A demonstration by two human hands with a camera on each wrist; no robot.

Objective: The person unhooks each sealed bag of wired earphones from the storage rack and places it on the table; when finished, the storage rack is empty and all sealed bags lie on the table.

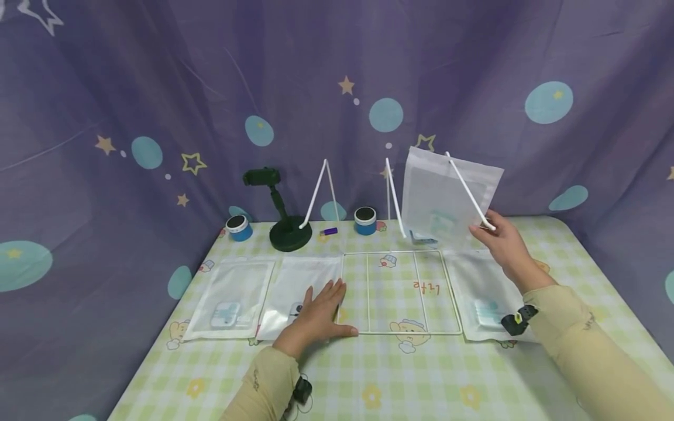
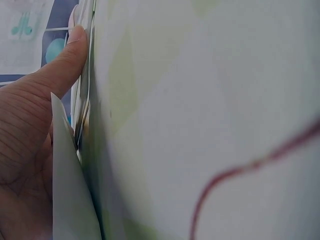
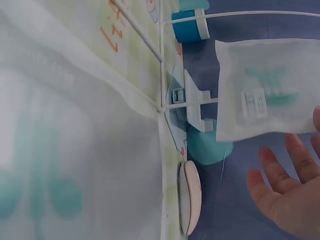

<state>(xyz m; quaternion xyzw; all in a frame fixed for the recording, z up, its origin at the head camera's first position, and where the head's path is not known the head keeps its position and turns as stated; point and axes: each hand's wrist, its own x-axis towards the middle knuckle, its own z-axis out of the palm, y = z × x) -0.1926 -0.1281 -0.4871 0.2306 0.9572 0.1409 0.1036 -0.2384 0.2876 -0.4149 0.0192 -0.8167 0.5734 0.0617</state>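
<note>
Three pouches lie flat toward the tabletop's near edge; a fourth, the raised pouch (image 1: 447,199), is up near the far edge against a white rack arm (image 1: 470,196). Right hand (image 1: 502,242) is at its lower corner, grip unclear. Left hand (image 1: 316,316) lies open, flat on the middle pouch (image 1: 305,292), beside the wire frame (image 1: 402,292). Looks like mid-placement; next needs a controlled lowering.

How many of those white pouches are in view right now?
4. One white pouch lies far left, a second pouch is under the left hand, a third pouch lies right of the wire frame, and the right hand holds the raised pouch.
</note>
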